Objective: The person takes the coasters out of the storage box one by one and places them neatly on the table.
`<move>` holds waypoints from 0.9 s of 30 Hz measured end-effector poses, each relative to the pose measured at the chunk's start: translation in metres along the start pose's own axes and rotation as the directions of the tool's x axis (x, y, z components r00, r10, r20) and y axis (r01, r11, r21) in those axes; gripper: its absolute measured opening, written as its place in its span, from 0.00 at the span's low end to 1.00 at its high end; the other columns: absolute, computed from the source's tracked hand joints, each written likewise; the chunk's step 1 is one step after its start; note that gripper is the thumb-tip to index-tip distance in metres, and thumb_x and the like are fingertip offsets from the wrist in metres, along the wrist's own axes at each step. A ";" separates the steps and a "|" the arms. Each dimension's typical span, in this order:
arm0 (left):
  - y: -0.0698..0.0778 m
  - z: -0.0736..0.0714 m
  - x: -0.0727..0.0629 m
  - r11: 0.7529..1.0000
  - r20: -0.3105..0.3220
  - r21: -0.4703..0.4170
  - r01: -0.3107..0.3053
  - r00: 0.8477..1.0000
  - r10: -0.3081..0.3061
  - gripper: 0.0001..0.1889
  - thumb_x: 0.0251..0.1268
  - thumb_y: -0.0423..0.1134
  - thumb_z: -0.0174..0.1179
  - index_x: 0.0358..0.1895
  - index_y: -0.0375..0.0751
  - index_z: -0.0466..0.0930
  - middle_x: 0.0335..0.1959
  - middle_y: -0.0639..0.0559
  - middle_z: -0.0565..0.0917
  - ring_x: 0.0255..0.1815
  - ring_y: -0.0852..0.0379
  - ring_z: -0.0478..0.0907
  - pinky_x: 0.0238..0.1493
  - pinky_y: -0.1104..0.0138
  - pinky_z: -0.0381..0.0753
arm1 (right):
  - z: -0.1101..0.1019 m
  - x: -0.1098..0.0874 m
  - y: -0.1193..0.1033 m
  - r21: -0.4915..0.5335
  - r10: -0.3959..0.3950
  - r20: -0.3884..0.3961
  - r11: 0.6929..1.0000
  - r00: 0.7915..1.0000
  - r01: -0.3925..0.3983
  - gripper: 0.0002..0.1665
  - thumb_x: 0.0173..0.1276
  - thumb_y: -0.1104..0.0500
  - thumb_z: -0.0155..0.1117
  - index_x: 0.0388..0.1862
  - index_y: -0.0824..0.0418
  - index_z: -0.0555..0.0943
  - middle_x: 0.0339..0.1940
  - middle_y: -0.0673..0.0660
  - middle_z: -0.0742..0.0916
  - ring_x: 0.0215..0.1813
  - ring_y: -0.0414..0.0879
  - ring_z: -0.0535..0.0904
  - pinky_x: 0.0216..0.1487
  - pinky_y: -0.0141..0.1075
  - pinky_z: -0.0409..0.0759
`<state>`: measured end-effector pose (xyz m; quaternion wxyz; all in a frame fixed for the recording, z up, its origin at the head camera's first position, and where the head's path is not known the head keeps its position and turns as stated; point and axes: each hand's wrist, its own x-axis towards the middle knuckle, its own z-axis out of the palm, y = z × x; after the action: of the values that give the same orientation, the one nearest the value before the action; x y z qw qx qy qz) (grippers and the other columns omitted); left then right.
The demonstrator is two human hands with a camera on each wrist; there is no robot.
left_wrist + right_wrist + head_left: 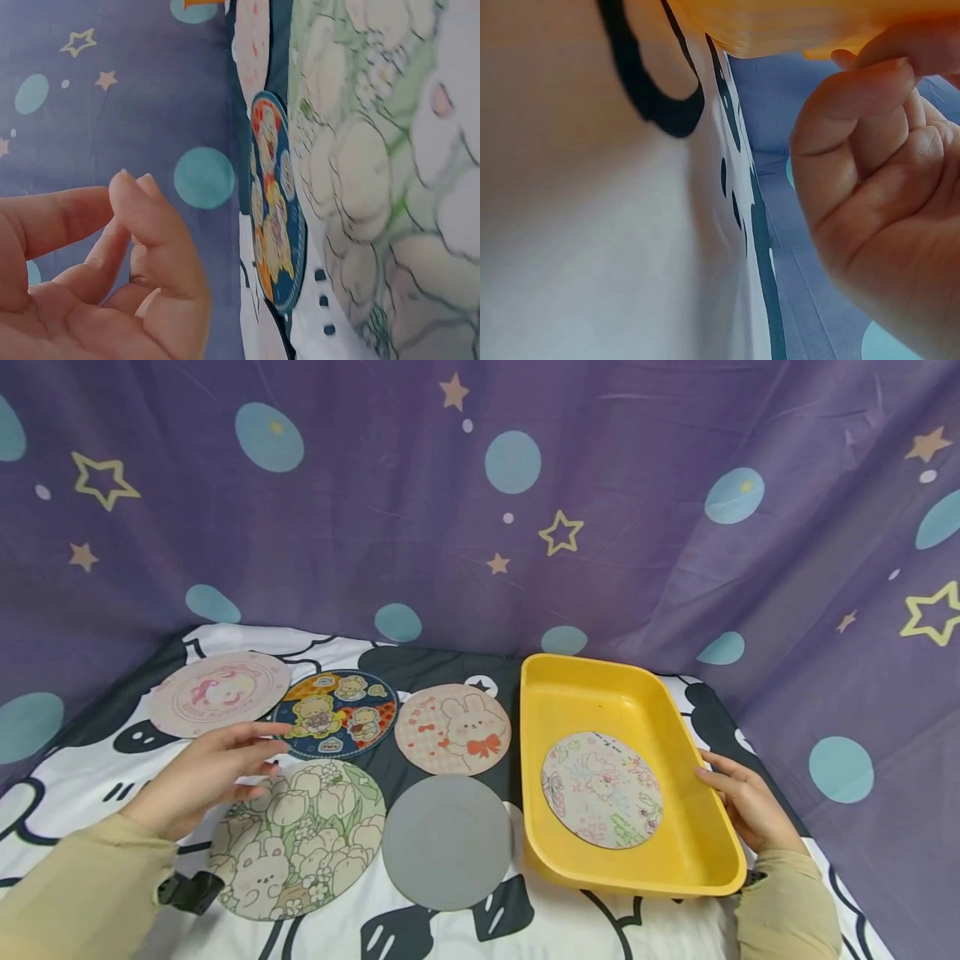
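My left hand [204, 772] hovers over the left group of round mats, its fingers loosely bent and holding nothing. Just below it lies a green tulip-and-rabbit mat [330, 835]; beyond the fingertips is a dark blue bear mat [352, 714]. In the left wrist view the thumb and index finger [142, 202] come close together with no thing between them. On the right, my right hand [750, 802] grips the right rim of a yellow plastic tray [693, 827], thumb at the edge. Inside the tray lies a round mat with colourful doodles [600, 789].
A pink round mat [221, 693] lies at the far left. Between the blue mat and the tray is a pink rabbit mat [450, 731]. A plain grey disc [447, 843] partly covers a pale one. Behind the patterned cloth [285, 939] hangs a purple curtain [420, 485].
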<state>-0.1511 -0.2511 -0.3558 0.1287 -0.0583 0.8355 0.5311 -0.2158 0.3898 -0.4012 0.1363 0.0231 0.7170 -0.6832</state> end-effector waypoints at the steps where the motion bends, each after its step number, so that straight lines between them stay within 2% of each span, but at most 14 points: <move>1: 0.002 0.001 0.001 1.000 0.003 -0.013 -0.004 1.000 0.004 0.30 0.80 0.45 0.43 0.77 0.34 0.53 0.70 0.35 0.64 0.48 0.58 0.75 0.41 0.64 0.84 | 0.000 0.000 0.000 0.000 0.002 0.000 1.000 1.000 -0.002 0.13 0.77 0.57 0.56 0.50 0.36 0.78 0.43 0.40 0.89 0.42 0.39 0.87 0.44 0.33 0.87; 9: 0.015 0.013 0.008 0.994 0.009 -0.093 -0.061 0.998 0.062 0.31 0.79 0.46 0.48 0.77 0.37 0.54 0.73 0.37 0.63 0.49 0.62 0.77 0.48 0.64 0.84 | -0.001 0.000 0.001 -0.006 -0.002 0.006 1.000 1.000 0.002 0.13 0.77 0.57 0.56 0.50 0.37 0.78 0.44 0.40 0.89 0.42 0.39 0.87 0.44 0.33 0.87; 16: 0.028 0.025 0.013 0.987 0.008 -0.123 -0.103 0.994 0.105 0.29 0.79 0.46 0.47 0.76 0.38 0.57 0.72 0.39 0.65 0.48 0.64 0.77 0.45 0.66 0.84 | -0.001 0.000 0.000 -0.005 0.003 0.005 1.000 1.000 -0.003 0.13 0.77 0.57 0.55 0.51 0.37 0.78 0.44 0.40 0.89 0.43 0.39 0.87 0.45 0.33 0.87; 22: 0.037 0.032 0.017 0.980 0.010 -0.167 -0.108 0.994 0.111 0.28 0.78 0.46 0.49 0.75 0.38 0.60 0.69 0.44 0.68 0.46 0.65 0.78 0.45 0.66 0.84 | 0.000 -0.001 0.000 -0.023 0.000 -0.004 1.000 1.000 0.000 0.12 0.77 0.56 0.55 0.51 0.37 0.77 0.44 0.40 0.88 0.43 0.39 0.87 0.44 0.33 0.87; 27: 0.041 0.035 0.018 0.976 0.014 -0.189 -0.111 0.993 0.116 0.28 0.77 0.45 0.50 0.74 0.37 0.61 0.62 0.49 0.73 0.44 0.65 0.80 0.45 0.68 0.85 | 0.001 0.000 -0.001 -0.041 0.016 -0.023 0.999 1.000 -0.017 0.14 0.76 0.55 0.57 0.57 0.40 0.74 0.43 0.39 0.88 0.42 0.39 0.87 0.45 0.33 0.86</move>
<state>-0.1730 -0.2009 -0.3388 0.1025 -0.0157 0.7818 0.6148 -0.2161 0.3890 -0.4007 0.1343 0.0343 0.7321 -0.6670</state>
